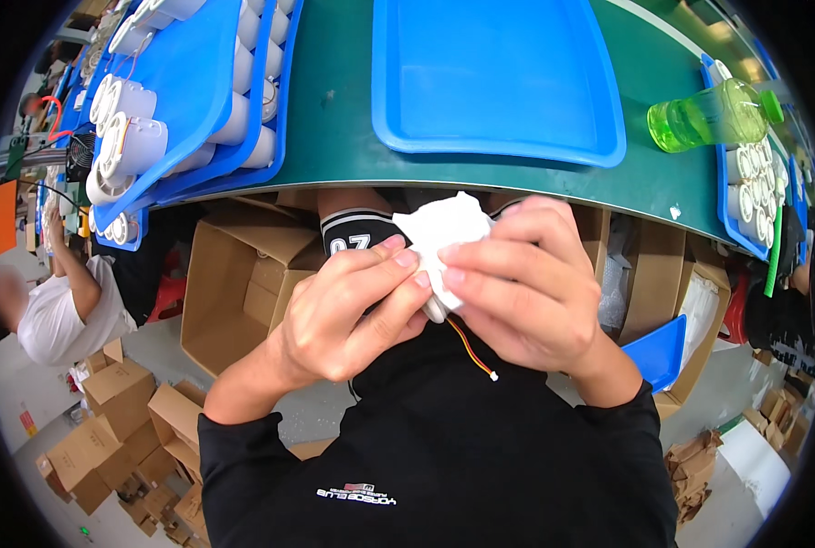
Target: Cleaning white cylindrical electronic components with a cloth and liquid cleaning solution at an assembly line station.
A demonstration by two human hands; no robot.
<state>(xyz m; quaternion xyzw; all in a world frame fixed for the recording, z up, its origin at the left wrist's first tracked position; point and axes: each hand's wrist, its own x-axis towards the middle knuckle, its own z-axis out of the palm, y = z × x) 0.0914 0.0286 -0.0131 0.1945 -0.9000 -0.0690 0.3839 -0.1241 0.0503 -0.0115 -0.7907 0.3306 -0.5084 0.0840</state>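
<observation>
Pinching a crumpled white sheet (444, 224), left hand (353, 306) and right hand (540, 283) have fingers (508, 260) nearly closed, probably keeping the wired part (435, 311) steady.

left forearm (248, 379): slants up and inward | left grip (348, 310): closed, fingers bent, tips pointing right | right forearm (613, 370): slants up and inward | right grip (545, 288): closed, fingers curled, tips pointing left | both grips: close together, before the torso (508, 447)

wht part (435, 310) mostly hidden by wht cloth (446, 222) & fingers (503, 260), blue tray (499, 82) cut off @ top
</observation>
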